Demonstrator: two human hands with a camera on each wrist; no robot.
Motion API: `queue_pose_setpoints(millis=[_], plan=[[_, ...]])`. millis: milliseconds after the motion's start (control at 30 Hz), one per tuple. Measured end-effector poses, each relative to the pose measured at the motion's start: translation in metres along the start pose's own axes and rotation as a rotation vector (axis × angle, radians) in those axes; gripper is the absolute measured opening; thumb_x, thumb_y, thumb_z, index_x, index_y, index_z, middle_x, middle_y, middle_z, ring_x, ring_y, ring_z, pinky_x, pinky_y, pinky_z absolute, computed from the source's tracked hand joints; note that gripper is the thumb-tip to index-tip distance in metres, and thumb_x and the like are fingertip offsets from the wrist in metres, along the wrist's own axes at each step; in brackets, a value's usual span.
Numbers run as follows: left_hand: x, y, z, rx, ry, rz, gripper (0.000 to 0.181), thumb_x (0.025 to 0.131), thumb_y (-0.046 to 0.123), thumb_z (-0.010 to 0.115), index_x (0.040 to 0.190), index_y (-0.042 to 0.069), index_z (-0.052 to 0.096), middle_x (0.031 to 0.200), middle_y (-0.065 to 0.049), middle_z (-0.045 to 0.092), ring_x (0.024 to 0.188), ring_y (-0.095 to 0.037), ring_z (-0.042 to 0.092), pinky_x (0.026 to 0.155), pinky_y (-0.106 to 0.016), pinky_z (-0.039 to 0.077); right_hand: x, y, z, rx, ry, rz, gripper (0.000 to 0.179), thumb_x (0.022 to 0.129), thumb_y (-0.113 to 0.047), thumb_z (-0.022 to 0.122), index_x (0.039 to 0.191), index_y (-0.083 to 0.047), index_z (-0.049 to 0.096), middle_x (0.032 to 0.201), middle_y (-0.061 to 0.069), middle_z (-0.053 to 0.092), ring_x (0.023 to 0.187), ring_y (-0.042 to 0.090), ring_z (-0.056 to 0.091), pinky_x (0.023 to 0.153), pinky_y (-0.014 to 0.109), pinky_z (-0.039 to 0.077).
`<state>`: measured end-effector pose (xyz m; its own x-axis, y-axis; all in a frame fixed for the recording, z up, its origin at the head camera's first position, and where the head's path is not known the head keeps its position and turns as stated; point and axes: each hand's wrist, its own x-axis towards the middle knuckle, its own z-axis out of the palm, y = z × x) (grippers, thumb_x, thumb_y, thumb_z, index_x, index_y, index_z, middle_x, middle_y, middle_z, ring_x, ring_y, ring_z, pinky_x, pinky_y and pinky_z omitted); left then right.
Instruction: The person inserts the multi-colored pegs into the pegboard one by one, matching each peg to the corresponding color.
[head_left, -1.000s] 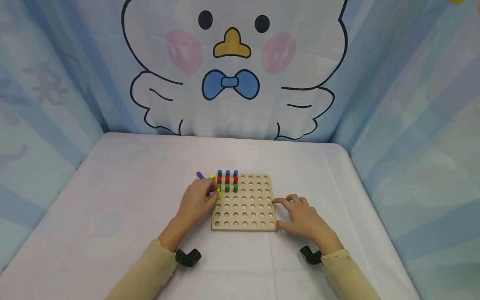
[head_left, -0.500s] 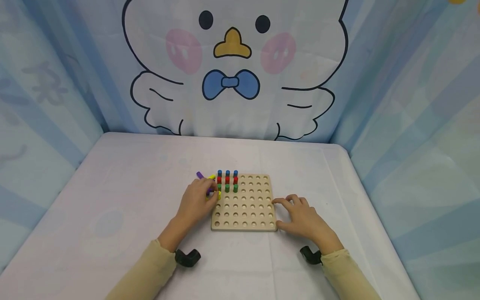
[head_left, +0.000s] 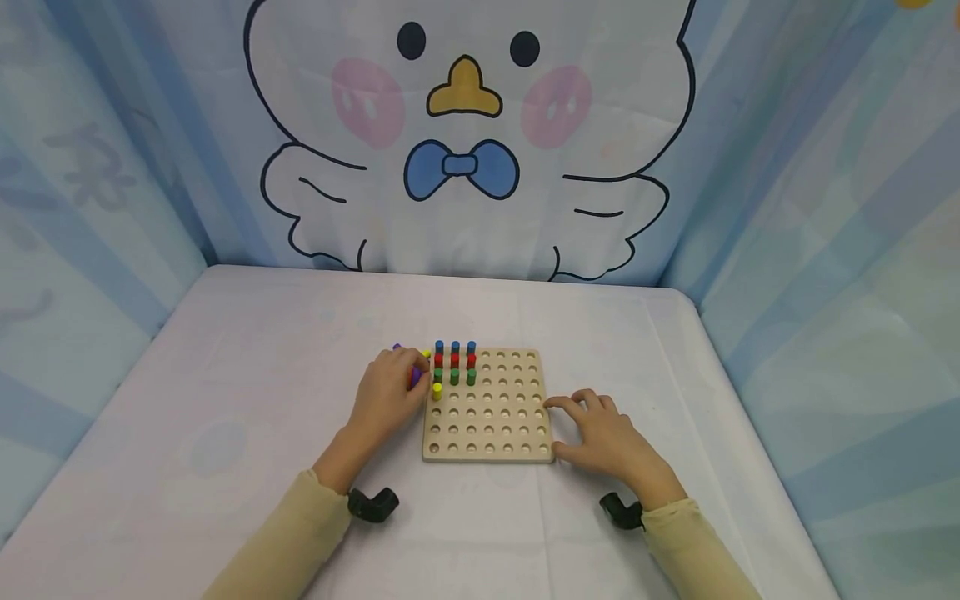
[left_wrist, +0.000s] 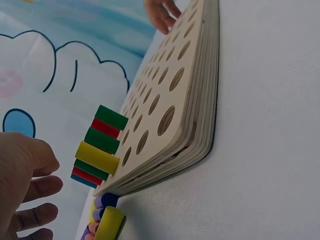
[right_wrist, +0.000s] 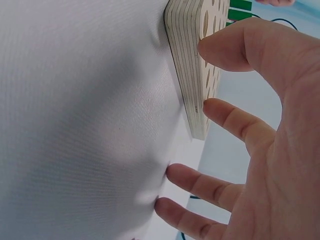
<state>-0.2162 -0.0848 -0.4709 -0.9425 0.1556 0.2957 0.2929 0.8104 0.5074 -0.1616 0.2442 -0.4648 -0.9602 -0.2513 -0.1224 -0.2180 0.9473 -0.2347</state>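
A square wooden pegboard lies on the table, with rows of blue, red and green pegs upright at its far left corner. One yellow peg stands in the hole in front of the leftmost green one. My left hand hovers over loose pegs beside the board's left edge; its fingers are relaxed and nothing shows between them. They partly hide that purple, yellow and red-orange pile. On the opposite side my right hand touches the board's right edge with thumb and index fingertips, its other fingertips resting on the cloth.
White cloth covers the table. A curtain with a cartoon bird hangs along the back, and blue patterned drapes enclose the right and left sides. A black curved piece sits at each wrist.
The yellow peg that my left fingers held now stands in the board. My left hand has let go of it and shifted slightly left over the loose pegs. My right hand stays put.
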Motion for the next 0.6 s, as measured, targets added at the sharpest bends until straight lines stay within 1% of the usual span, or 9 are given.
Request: queue_pose_setpoints(millis=[100, 267, 433, 600], plan=[[0.005, -0.003, -0.001, 0.001, -0.014, -0.025, 0.013, 0.095, 0.022, 0.073, 0.102, 0.012, 0.068, 0.105, -0.006, 0.071, 0.094, -0.026, 0.059, 0.087, -0.041, 0.051, 0.000, 0.001, 0.001, -0.001, 0.001, 0.001, 0.058, 0.085, -0.039, 0.071, 0.140, -0.029, 0.058, 0.138, 0.016, 0.053, 0.124, 0.045, 0.051, 0.084, 0.068, 0.050], [0.012, -0.005, -0.002, 0.019, -0.044, -0.067, 0.016, 0.096, 0.020, 0.073, 0.108, 0.011, 0.068, 0.107, -0.008, 0.071, 0.095, -0.026, 0.058, 0.088, -0.042, 0.050, 0.000, 0.001, 0.002, -0.002, 0.003, -0.002, 0.057, 0.085, -0.040, 0.071, 0.140, -0.030, 0.057, 0.138, 0.016, 0.053, 0.125, 0.045, 0.051, 0.084, 0.066, 0.050], [0.019, -0.007, -0.002, 0.063, -0.090, -0.112, 0.022, 0.096, 0.018, 0.073, 0.114, 0.009, 0.066, 0.111, -0.010, 0.071, 0.098, -0.027, 0.059, 0.092, -0.043, 0.052, -0.001, 0.000, 0.000, 0.000, 0.001, -0.003, 0.057, 0.086, -0.040, 0.071, 0.141, -0.029, 0.057, 0.138, 0.016, 0.053, 0.124, 0.045, 0.052, 0.084, 0.066, 0.050], [0.023, -0.012, 0.000, 0.109, -0.125, -0.132, 0.022, 0.097, 0.017, 0.071, 0.115, 0.008, 0.066, 0.108, -0.010, 0.070, 0.098, -0.027, 0.058, 0.091, -0.042, 0.051, -0.001, -0.001, 0.000, 0.003, 0.000, -0.003, 0.057, 0.087, -0.041, 0.070, 0.141, -0.030, 0.057, 0.138, 0.016, 0.053, 0.124, 0.045, 0.052, 0.085, 0.067, 0.050]])
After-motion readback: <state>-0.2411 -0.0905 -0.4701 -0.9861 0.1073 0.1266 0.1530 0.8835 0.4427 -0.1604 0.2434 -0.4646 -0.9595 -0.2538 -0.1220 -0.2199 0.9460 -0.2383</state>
